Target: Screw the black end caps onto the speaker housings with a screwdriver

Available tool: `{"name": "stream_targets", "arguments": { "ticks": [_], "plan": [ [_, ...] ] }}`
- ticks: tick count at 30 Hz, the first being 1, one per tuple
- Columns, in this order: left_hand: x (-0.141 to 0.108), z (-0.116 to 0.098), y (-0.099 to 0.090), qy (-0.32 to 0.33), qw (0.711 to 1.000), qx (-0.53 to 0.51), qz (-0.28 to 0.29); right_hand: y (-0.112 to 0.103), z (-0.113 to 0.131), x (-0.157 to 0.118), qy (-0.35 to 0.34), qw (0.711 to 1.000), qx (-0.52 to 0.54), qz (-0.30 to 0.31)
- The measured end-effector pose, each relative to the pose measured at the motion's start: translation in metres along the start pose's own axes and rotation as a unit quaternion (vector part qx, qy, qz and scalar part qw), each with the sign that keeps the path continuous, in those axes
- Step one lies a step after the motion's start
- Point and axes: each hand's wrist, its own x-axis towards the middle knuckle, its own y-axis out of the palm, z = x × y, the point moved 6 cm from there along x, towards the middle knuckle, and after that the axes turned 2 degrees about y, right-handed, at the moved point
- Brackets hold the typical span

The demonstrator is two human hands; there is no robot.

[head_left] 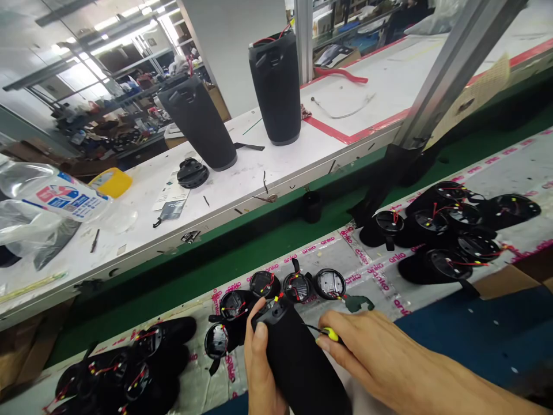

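Observation:
A black cylindrical speaker body (302,363) stands tilted at the bottom centre, its open end with red and yellow wires towards the upper left. My left hand (261,363) is closed round its left side, the thumb near the rim. To the right, my right hand (367,351) pinches a small tool with a yellow-green handle (332,334); its thin dark tip points left, close to the speaker's side. Just beyond, several open black housings (297,286) with red wires rest on the taped surface (317,252).
More speaker bodies lie in groups at lower left (147,343) and right (432,222). On the white bench (242,181) stand two black cylinders (276,86), near a black cap (192,173), yellow tape (113,182) and a plastic bottle (64,196). A metal post (444,75) rises at right.

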Motion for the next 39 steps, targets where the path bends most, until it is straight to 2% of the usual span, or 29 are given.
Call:
{"name": "stream_targets", "arguments": {
  "ticks": [3, 7, 10, 13, 18, 21, 27, 31, 34, 39],
  "plan": [
    [-0.011, -0.006, 0.009, -0.022, 1.000, 0.009, 0.007, 0.005, 0.004, 0.003, -0.016, 1.000, -0.014, -0.002],
    [-0.016, -0.014, 0.013, 0.002, 0.998, 0.059, 0.036, 0.011, 0.014, 0.015, -0.087, 0.992, -0.086, -0.031],
    [-0.014, -0.019, 0.011, 0.034, 0.995, 0.089, 0.027, 0.006, 0.019, 0.024, -0.138, 0.974, -0.163, -0.079],
    [-0.014, -0.024, 0.012, 0.062, 0.989, 0.128, 0.029, -0.004, 0.019, 0.027, -0.163, 0.961, -0.204, -0.093],
    [-0.014, -0.029, 0.015, 0.071, 0.984, 0.158, 0.032, -0.017, 0.017, 0.029, -0.217, 0.936, -0.269, -0.062],
    [-0.012, -0.029, 0.016, 0.068, 0.984, 0.162, 0.040, -0.021, 0.014, 0.032, -0.226, 0.930, -0.284, -0.050],
    [-0.010, -0.033, 0.020, 0.065, 0.972, 0.214, 0.073, -0.023, 0.009, 0.034, -0.254, 0.915, -0.313, -0.022],
    [-0.011, -0.038, 0.028, 0.085, 0.962, 0.245, 0.087, -0.024, 0.007, 0.032, -0.271, 0.900, -0.342, -0.019],
    [-0.013, -0.041, 0.032, 0.095, 0.957, 0.264, 0.071, -0.024, 0.008, 0.030, -0.269, 0.892, -0.362, -0.017],
    [-0.022, -0.049, 0.039, 0.117, 0.946, 0.304, 0.010, -0.020, 0.008, 0.026, -0.254, 0.894, -0.369, -0.005]
  ]
}}
